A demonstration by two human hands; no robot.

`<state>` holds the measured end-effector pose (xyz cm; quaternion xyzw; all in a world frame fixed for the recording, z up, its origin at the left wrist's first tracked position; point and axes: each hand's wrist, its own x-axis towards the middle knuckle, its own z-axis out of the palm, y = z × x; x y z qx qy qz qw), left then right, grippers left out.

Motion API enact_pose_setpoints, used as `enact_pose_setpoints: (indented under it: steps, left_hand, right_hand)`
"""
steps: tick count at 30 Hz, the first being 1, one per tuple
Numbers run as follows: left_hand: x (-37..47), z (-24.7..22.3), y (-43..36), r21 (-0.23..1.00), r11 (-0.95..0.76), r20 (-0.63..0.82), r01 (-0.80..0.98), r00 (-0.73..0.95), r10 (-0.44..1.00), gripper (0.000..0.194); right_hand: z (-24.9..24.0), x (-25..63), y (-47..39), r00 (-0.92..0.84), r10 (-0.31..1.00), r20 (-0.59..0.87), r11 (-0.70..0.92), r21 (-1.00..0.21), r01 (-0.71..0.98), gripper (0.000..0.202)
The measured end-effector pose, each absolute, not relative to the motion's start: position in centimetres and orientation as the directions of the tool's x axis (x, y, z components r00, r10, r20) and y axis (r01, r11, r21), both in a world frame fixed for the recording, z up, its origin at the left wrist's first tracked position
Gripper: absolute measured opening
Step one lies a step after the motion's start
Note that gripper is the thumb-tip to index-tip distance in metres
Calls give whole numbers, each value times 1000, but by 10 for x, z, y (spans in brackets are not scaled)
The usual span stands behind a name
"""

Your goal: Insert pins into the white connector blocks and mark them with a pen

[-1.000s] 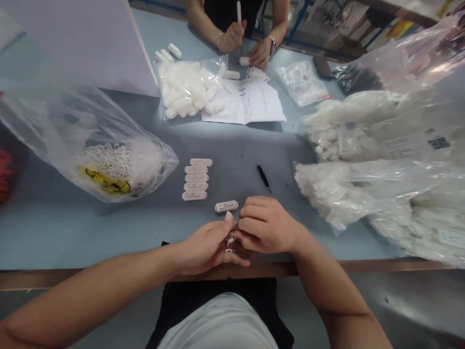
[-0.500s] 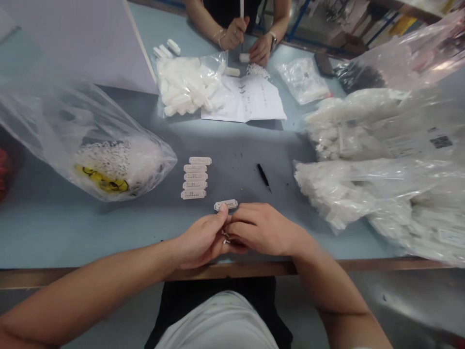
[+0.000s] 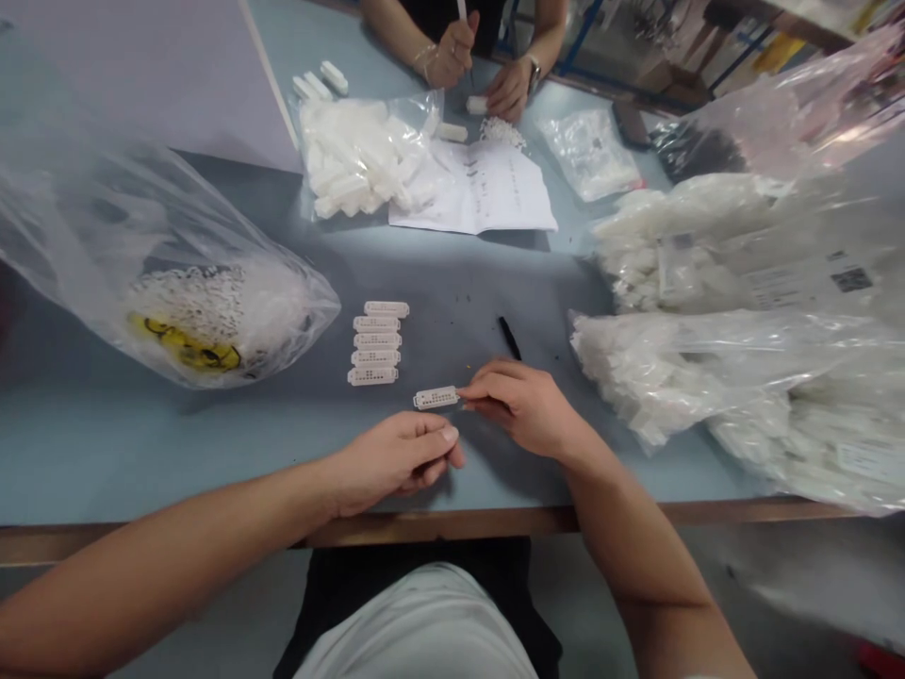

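Observation:
A white perforated plastic strip [image 3: 436, 397] lies at the table's front middle. The fingertips of my right hand [image 3: 527, 405] pinch together at the strip's right end. Just below the strip is my left hand [image 3: 400, 455], closed with its thumb over curled fingers. Small white plastic pieces showed in that palm a moment earlier; the fingers now hide them. To the left, several similar white strips [image 3: 376, 340] form a column. A black pen-like tool [image 3: 509, 338] lies beyond my right hand, its lower tip out of sight behind the hand.
A clear bag of small white pieces [image 3: 212, 311] stands at left. Bulky bags of white parts [image 3: 657, 377] line the right. Across the table, a co-worker's hands [image 3: 481, 71] work near a bag of white blocks [image 3: 360, 156] and a paper sheet [image 3: 473, 193].
My hands have moved apart. My right hand has gone forward and right to the strip's end; my left thumb has left the strip and the left fingers have curled in.

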<state>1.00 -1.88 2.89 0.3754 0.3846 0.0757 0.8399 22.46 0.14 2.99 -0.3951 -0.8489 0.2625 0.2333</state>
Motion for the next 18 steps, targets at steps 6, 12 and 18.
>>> enact_pose_setpoints:
  steps: [6,12,18]
  left_hand:
    - [-4,46,-3,871,56,-376,488,588,717,37]
    - [-5,31,1,479,-325,-183,816,455,872,42]
    - [-4,16,-1,288,-433,-179,854,492,852,45]
  right_hand:
    - [21,225,3,-582,782,221,588,-570,574,18]
    - [11,226,8,-581,749,320,636,-592,494,15]
    - [2,227,13,-561,777,285,583,-663,469,16]
